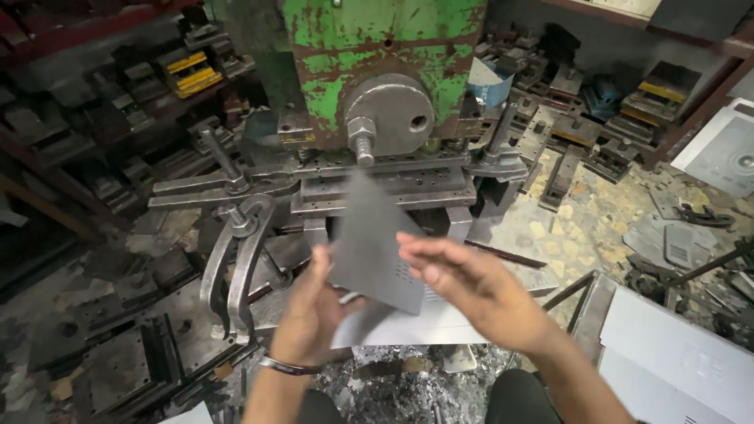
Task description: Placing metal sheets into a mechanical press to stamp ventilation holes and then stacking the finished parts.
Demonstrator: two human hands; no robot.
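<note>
I hold a thin grey metal sheet tilted up on edge in front of a green press machine. My left hand grips the sheet's lower left edge from below. My right hand lies flat against its right side, fingers spread. A small grid of punched holes shows near the sheet's lower right corner. Under it lies a paler flat sheet. Behind the sheet is the press's grey die block, beneath a round steel ram.
Curved steel clamp arms stick out at the left of the die. A stack of pale sheets lies at the lower right. Dark dies and tool blocks crowd the shelves and floor. Metal scrap litters the floor between my knees.
</note>
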